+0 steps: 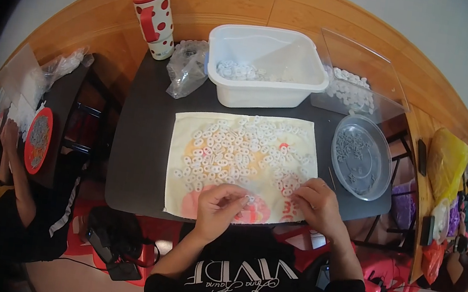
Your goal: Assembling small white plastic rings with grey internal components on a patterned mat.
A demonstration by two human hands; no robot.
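Observation:
My left hand (219,210) is closed in a pinch on a small white plastic piece (249,199), above the near edge of a cream cloth (184,127) with a pink and orange print. My right hand (320,206) has its fingertips drawn together at the cloth's right side. They are beside a heap of small white pieces (286,182), and what they hold, if anything, is too small to make out. Many white two-holed pieces (225,145) lie spread over the cloth. Right of the cloth, a round clear tray (385,166) holds small grey parts (354,153).
Behind the cloth stands a white tub (264,98) with white pieces inside. A clear box (325,102) of white round parts is right of it. A plastic bag (187,72) and a red-spotted tumbler (156,23) stand at the back left. Another person's hands (9,134) work beside a red tray (28,148).

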